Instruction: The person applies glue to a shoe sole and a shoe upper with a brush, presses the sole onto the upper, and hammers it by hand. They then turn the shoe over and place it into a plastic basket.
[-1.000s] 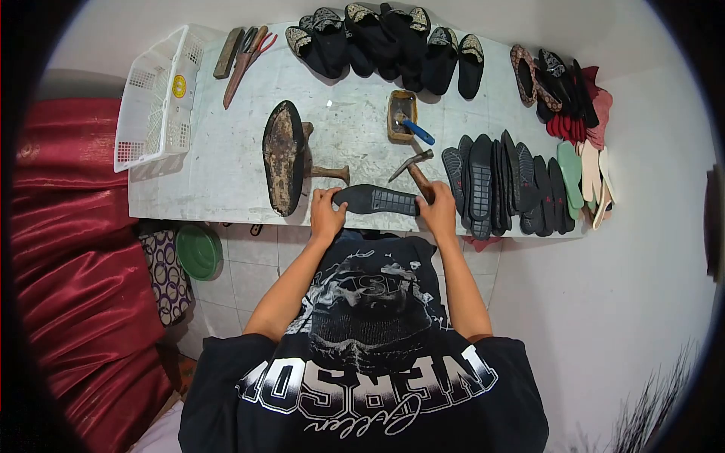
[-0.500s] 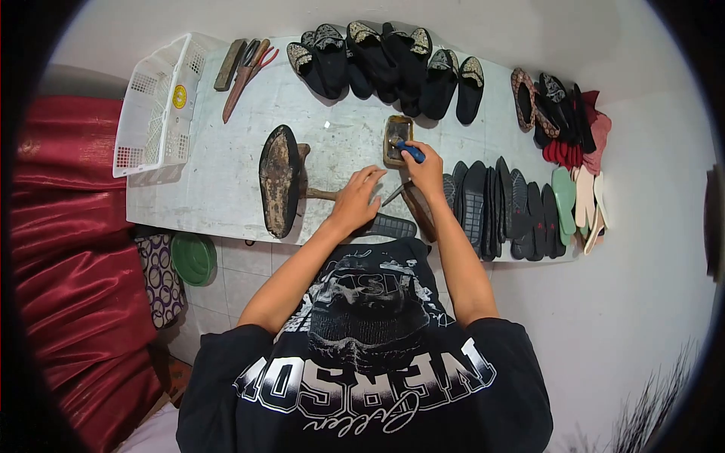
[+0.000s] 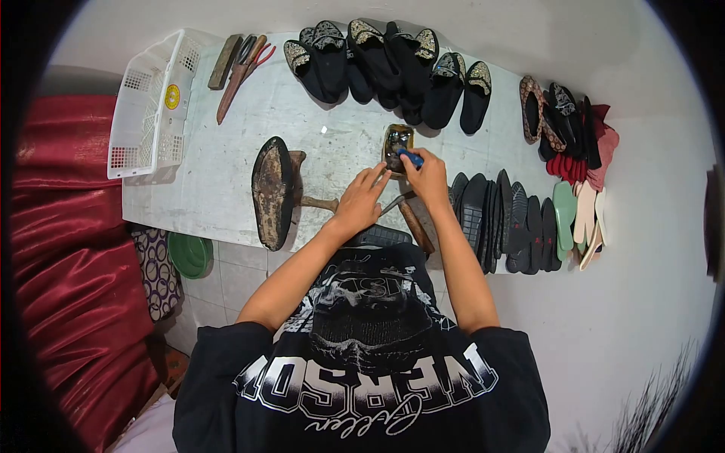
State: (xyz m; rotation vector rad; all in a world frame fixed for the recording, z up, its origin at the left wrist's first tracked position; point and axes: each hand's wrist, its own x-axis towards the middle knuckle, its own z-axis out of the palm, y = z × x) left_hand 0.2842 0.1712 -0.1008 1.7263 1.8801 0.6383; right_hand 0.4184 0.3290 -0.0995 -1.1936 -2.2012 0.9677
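head view: right hand (image 3: 427, 175), fingers closed, pinches a blue-handled brush (image 3: 410, 158) into the tub (image 3: 387, 143) at its ten o'clock; left hand (image 3: 361, 200), half-spread and ungrasping, perhaps steadies the rim; black shoe sole (image 3: 381, 237), five o'clock of it.

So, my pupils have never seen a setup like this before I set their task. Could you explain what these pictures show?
There is no machine: a camera on the person's head looks forward and down at their bare hands. The right hand holds a blue-handled tool over a small tub. The left hand is open, fingertips close to the tub; whether they touch is unclear. On the table, a hammer and dark sole lie near the person. Black slippers line the far side; more soles stand rightward, and a white basket leftward.
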